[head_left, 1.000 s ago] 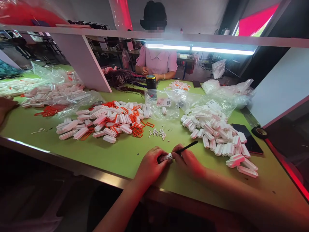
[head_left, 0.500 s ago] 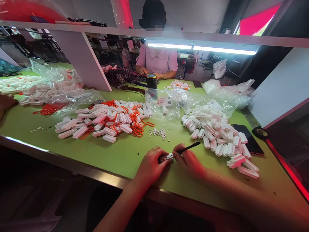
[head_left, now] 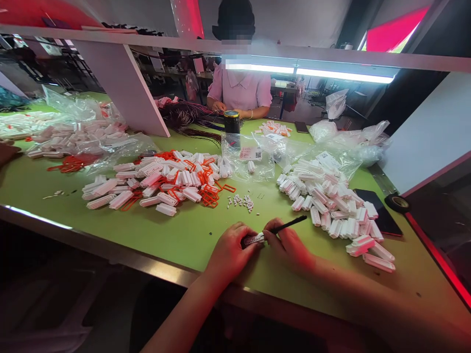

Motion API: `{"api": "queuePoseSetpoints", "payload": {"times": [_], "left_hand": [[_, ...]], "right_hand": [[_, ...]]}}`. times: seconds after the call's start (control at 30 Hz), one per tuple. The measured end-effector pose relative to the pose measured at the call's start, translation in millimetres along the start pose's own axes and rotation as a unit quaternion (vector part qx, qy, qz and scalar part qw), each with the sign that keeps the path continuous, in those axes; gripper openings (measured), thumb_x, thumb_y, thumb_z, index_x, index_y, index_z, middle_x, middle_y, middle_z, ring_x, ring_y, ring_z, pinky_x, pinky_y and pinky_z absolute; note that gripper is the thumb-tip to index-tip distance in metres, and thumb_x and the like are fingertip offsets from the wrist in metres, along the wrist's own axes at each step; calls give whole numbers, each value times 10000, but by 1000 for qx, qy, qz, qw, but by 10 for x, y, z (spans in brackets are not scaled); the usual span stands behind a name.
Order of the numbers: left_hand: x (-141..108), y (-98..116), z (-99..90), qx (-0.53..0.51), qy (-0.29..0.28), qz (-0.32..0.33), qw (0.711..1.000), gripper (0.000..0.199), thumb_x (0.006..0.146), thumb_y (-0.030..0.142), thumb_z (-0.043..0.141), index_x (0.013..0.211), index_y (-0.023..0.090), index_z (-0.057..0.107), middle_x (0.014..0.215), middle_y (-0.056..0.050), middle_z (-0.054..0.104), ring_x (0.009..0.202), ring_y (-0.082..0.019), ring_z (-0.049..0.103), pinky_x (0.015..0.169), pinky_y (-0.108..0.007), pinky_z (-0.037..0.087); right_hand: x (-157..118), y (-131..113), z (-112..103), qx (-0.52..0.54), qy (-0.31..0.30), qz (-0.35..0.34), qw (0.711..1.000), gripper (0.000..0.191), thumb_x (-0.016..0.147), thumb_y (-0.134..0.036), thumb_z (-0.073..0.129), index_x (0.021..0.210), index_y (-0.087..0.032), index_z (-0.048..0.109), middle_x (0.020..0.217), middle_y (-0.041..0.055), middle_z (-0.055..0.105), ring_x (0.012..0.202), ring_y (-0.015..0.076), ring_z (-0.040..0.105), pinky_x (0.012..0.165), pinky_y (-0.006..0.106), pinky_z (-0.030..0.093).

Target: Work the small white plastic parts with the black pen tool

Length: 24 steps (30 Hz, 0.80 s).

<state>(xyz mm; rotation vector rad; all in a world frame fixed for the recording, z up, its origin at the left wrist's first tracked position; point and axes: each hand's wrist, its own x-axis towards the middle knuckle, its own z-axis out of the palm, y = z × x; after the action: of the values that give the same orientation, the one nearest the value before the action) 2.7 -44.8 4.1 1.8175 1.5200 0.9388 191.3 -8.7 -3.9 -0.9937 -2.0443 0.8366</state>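
Near the table's front edge, my left hand [head_left: 235, 247] is closed around a white connector [head_left: 253, 239], whose row of small openings shows. Close beside it on the right, my right hand [head_left: 289, 245] pinches a thin black tool [head_left: 292, 224] that slants up to the right; its lower end is hidden by the fingers at the connector. Beyond my hands lies a scatter of tiny white pieces [head_left: 241, 201]. White housings mixed with orange frames [head_left: 209, 196] form a pile [head_left: 150, 181] to the left. Another pile of white housings [head_left: 331, 198] is on the right.
A black can [head_left: 231, 128] and clear plastic bags [head_left: 248, 157] stand behind. A dark tablet [head_left: 379, 211] and black tape roll [head_left: 397, 202] lie right. Across the table [head_left: 165, 250] sits a person [head_left: 239, 93]. A divider [head_left: 127, 90] rises left; another person's hand [head_left: 8, 152] is at far left.
My hands, the connector and the black tool have hardly moved. The view has shifted slightly, and the other person's hand at the far left has moved a little.
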Motion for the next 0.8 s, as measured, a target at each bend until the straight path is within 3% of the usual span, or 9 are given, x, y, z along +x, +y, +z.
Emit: {"api": "queuePoseSetpoints", "payload": {"times": [0.33,0.57,0.8], "left_hand": [[3,-17,2,4,2,6,1000,26,838,217,693,827,195,691,840,-27,641,845,-205,621,754,-295,471],[15,-56,16,2,3,10,1000,66,843,259,707,847,196,688,852,-28,653,838,-203,621,769,-305,474],[10,-45,14,-7,0,3,1000,57,843,251,705,847,195,690,859,-32,650,840,-203,620,772,-306,475]], "right_hand": [[75,-35,17,-72,-47,-22,996,110,966,-216,460,858,-226,479,753,24,607,685,184,572,650,284,437],[13,7,10,12,15,-19,1000,141,992,-278,445,876,-226,505,800,30,621,737,192,597,707,302,482],[26,7,6,17,0,-16,1000,126,982,-279,465,877,-229,512,793,21,625,733,183,597,698,296,487]]}}
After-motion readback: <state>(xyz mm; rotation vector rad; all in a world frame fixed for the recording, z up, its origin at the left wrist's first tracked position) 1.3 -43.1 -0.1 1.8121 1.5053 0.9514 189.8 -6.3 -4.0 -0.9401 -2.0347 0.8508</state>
